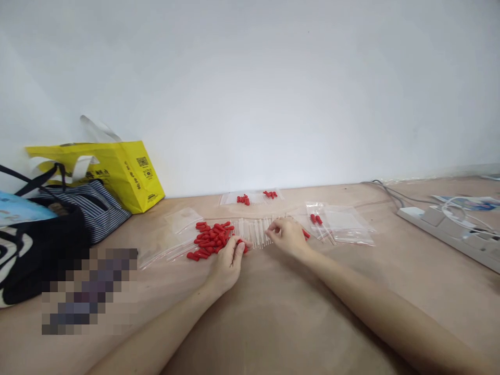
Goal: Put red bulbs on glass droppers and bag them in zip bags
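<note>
My left hand (228,264) is closed on a red bulb (244,246) mid-frame, the loose heap (211,242) leftward seemingly unfinished, my right hand (288,234) at clear tubes (257,233), grip unreadable to me, and right of centre two bulbs (319,220) apparently set apart.

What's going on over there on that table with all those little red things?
A person is working with bare hands. The left hand holds at least one red piece, beside a loose red pile. The right hand is at a row of thin clear tubes; whether its fingers grip one is unclear. Two red pieces lie to its right, in or on a clear bag, and more sit near the wall.
</note>
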The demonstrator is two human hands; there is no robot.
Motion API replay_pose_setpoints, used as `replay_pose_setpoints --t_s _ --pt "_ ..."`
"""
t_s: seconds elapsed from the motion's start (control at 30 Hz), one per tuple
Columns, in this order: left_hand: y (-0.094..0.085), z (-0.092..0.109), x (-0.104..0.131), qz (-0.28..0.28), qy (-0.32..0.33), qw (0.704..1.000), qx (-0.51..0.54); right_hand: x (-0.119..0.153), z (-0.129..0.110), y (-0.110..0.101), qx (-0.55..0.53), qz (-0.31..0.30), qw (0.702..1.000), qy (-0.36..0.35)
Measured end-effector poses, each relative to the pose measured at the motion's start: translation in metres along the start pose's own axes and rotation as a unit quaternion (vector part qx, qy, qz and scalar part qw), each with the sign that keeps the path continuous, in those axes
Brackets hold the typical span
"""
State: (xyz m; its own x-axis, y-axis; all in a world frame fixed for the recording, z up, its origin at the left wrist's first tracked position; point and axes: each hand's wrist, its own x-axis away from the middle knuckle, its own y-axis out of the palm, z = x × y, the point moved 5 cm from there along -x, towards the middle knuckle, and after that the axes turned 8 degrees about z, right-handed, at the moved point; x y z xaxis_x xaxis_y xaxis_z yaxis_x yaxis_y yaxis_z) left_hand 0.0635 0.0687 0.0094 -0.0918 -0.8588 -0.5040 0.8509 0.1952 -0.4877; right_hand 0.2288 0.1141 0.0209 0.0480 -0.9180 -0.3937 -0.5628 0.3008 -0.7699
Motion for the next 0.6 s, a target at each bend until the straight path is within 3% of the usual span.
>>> replay_pose_setpoints --t_s 0.07,0.2,0.37,0.6 --pt "0.002 -0.004 0.000 -0.015 0.004 1.000 -0.007 -0.020 0.016 -0.003 0.084 -0.022 0.993 0.074" --pt "0.004 -0.005 0.001 -0.025 0.057 0.996 -0.060 -0.048 0.030 0.007 0.123 -0.039 0.984 0.121" --pt "0.002 0.002 -0.001 -0.003 0.115 0.989 -0.089 -0.058 0.029 0.023 0.155 -0.068 0.974 0.148" --pt "0.002 0.007 -0.001 -0.003 0.127 0.987 -0.098 -0.066 0.018 0.024 0.167 -0.093 0.966 0.172"
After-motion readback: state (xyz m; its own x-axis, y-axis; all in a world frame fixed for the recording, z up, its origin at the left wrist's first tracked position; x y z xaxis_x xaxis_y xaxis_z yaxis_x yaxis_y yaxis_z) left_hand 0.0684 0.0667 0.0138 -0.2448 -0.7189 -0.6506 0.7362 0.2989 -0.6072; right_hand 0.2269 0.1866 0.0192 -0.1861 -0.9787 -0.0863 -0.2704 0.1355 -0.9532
